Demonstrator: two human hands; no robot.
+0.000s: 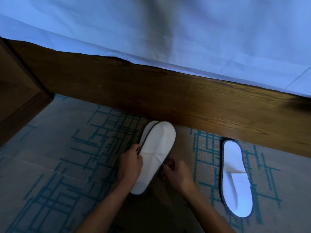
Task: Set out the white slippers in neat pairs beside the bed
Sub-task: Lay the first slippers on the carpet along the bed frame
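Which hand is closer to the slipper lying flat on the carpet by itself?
Right. The right hand grips the held slipper's right edge, on the side toward the lone slipper. The left hand grips its far edge.

Dim, bluish light is falling over the bedsheet (168, 27). A soft shadow is running down its middle. Wide-angle lens is bowing the wooden bed frame (151, 91). Edges are blurring, especially far right.

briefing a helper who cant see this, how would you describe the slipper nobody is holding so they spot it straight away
Find the wooden bed frame, then the patterned carpet below it. The loose slipper lies flat there, alone to the right. The other slipper is gripped by both hands.
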